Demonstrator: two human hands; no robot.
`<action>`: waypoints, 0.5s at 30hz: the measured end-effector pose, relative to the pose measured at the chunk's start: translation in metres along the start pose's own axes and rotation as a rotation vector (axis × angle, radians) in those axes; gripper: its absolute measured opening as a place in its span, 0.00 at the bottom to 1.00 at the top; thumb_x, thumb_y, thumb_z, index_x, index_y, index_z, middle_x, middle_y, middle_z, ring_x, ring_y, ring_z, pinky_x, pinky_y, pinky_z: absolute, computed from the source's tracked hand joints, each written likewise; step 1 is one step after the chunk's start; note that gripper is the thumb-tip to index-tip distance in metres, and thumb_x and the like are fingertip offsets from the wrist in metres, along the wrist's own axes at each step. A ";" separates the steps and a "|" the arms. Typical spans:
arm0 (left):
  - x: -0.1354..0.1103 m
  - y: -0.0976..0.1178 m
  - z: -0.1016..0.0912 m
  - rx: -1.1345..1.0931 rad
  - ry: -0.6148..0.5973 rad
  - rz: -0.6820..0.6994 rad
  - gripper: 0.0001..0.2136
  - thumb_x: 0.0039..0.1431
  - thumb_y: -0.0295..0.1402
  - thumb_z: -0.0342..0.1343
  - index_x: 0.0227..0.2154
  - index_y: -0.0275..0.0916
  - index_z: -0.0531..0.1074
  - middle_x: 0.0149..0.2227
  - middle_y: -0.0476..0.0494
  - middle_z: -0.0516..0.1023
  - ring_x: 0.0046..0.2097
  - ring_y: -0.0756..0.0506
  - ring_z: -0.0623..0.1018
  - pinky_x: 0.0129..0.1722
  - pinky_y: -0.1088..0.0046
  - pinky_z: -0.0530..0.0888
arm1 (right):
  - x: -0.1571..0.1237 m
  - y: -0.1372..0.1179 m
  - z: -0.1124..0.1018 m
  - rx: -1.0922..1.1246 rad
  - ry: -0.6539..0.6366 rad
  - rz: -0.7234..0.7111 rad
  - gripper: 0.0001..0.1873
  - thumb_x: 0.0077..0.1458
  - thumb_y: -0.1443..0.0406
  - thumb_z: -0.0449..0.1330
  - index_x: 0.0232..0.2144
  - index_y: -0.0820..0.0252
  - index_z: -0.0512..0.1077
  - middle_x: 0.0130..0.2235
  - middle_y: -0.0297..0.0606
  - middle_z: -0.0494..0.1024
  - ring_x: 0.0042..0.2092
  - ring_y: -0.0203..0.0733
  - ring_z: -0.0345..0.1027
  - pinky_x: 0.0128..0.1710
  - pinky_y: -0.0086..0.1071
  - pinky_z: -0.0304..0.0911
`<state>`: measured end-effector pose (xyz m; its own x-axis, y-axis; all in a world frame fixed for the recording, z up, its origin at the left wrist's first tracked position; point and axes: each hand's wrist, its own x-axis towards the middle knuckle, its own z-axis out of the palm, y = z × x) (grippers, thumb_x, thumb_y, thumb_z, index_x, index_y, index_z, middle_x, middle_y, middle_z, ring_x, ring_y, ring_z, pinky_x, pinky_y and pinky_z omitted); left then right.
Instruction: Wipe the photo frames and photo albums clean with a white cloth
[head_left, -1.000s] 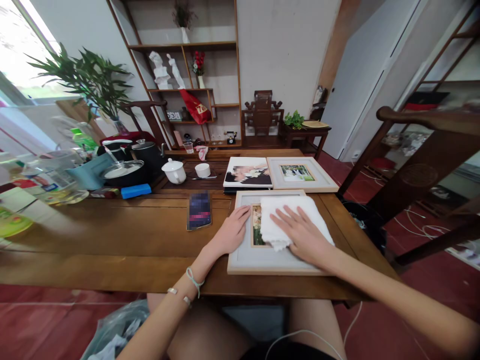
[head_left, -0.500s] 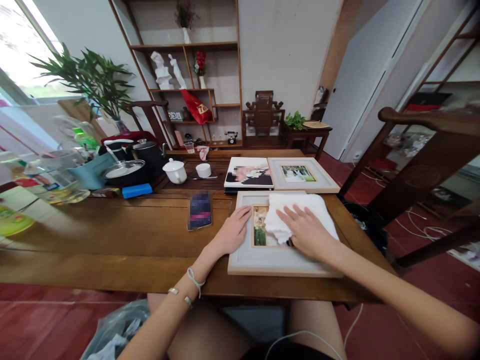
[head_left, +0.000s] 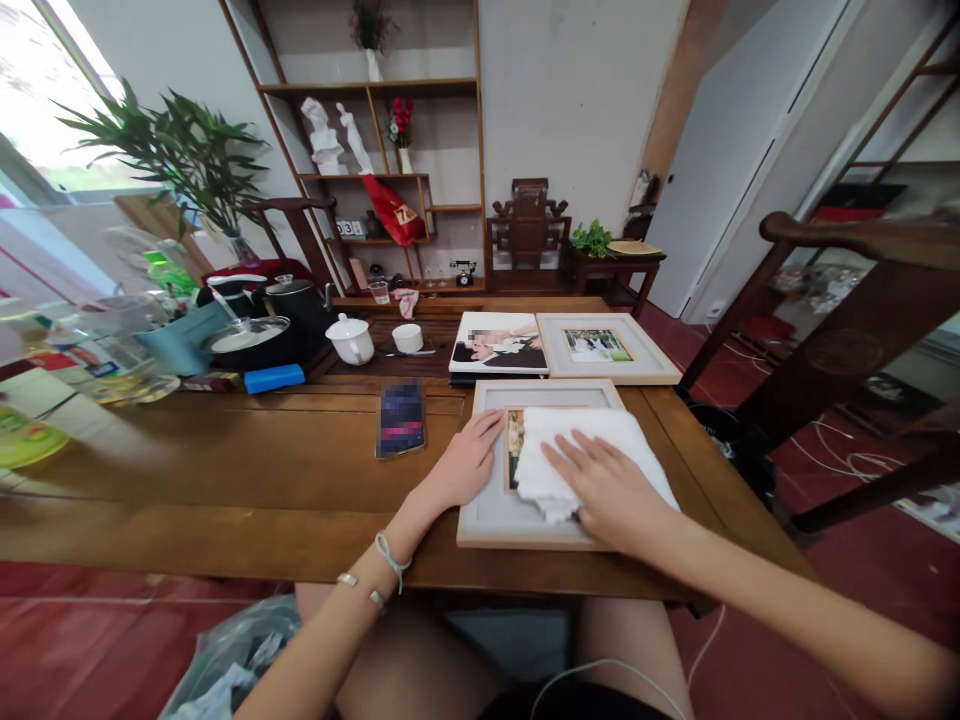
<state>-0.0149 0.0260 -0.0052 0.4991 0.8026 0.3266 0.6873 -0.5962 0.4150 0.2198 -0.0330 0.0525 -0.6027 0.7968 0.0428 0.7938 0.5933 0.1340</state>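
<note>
Wooden table (head_left: 300, 490) in a room with a red floor (head_left: 82, 640), pale walls and an open shelf unit (head_left: 420, 86) at the back, plus a big leafy plant (head_left: 187, 165) over on the left. The picture frame (head_left: 484, 525) lies flat on the table near the edge closest to the person, and a white cloth (head_left: 634, 445) is spread over most of its middle and right side, so only a strip of the photo (head_left: 514, 465) peeks out. Right hand (head_left: 611, 490) is palm-down on the cloth, fingers a bit apart; can't really tell what the thumb's doing. Left hand (head_left: 472, 458) rests on the frame's left border, fingers pretty much together and laid flat, not clamped on anything as far as I can see. Just behind there's a second frame (head_left: 661, 368) with its own photo, right beside a white-edged picture (head_left: 499, 342). A phone (head_left: 401, 425) with a blurred-out screen sits to the left, and farther back you've got a white lidded pot (head_left: 351, 342) and a little white cup (head_left: 408, 338).
</note>
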 end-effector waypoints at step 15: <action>-0.001 -0.002 0.000 -0.026 0.018 0.023 0.24 0.62 0.23 0.40 0.61 0.35 0.60 0.64 0.35 0.61 0.65 0.40 0.58 0.65 0.50 0.58 | 0.045 0.017 -0.008 -0.117 -0.003 0.102 0.27 0.51 0.76 0.49 0.55 0.72 0.66 0.55 0.61 0.70 0.57 0.60 0.62 0.50 0.47 0.61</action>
<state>-0.0164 0.0267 -0.0063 0.5052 0.7881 0.3517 0.6616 -0.6153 0.4286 0.2055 0.0122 0.0641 -0.5195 0.8524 0.0590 0.8356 0.4924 0.2435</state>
